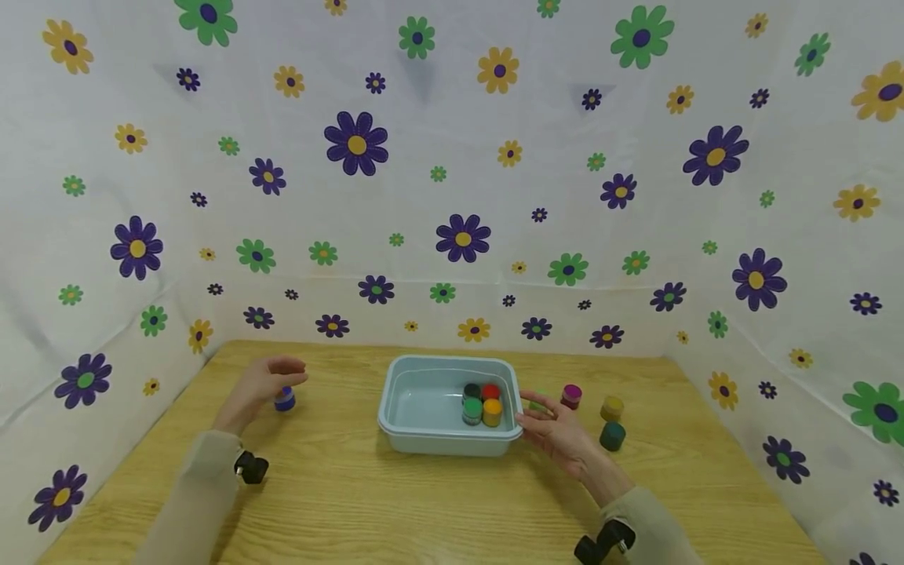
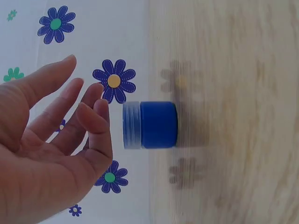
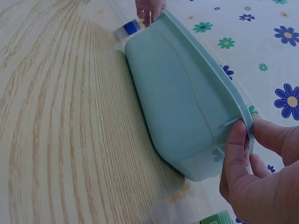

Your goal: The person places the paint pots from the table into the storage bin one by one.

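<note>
A pale blue plastic tub [image 1: 448, 442] stands on the table, and my right hand [image 1: 561, 435] grips its right rim. In the right wrist view, the thumb and fingers of that hand [image 3: 261, 179] pinch the rim from both sides. Inside the tub's right end sit several small paint jars, among them a red one [image 1: 490, 391], a green one [image 1: 472, 411] and an orange one [image 1: 492, 413]. My left hand [image 1: 261, 386] hovers at a blue paint jar [image 2: 159, 124] on the left. Its fingers are loosely bent and apart from the jar in the left wrist view.
Right of the tub stand a magenta jar [image 1: 571, 396], a yellow jar [image 1: 612, 407] and a dark teal jar [image 1: 612, 435]. A light green jar [image 1: 538, 402] is partly hidden behind my right hand. Flower-patterned cloth [image 1: 452, 196] encloses the wooden table [image 1: 395, 510] at the back and sides.
</note>
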`<action>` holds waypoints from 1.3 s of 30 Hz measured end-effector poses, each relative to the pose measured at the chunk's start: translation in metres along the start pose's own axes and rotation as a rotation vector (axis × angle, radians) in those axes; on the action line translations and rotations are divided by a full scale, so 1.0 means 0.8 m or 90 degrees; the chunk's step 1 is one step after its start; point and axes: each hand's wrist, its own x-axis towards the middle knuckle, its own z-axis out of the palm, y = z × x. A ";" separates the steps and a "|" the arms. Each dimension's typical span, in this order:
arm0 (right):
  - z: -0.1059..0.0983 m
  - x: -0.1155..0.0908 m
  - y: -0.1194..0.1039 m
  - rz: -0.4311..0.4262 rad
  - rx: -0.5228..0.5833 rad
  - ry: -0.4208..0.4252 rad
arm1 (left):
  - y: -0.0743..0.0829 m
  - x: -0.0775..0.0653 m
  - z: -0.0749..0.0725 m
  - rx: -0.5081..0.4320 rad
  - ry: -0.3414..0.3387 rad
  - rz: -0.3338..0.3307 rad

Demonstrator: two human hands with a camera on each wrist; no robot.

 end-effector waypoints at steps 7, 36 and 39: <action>0.001 -0.001 -0.002 0.001 -0.003 0.004 | -0.015 0.004 -0.009 -0.009 0.016 -0.058; 0.002 -0.001 -0.003 0.006 -0.011 0.018 | -0.035 0.000 -0.016 -0.042 -0.120 -0.051; 0.003 0.000 -0.002 0.006 -0.010 0.021 | -0.033 -0.001 -0.016 -0.050 -0.126 -0.036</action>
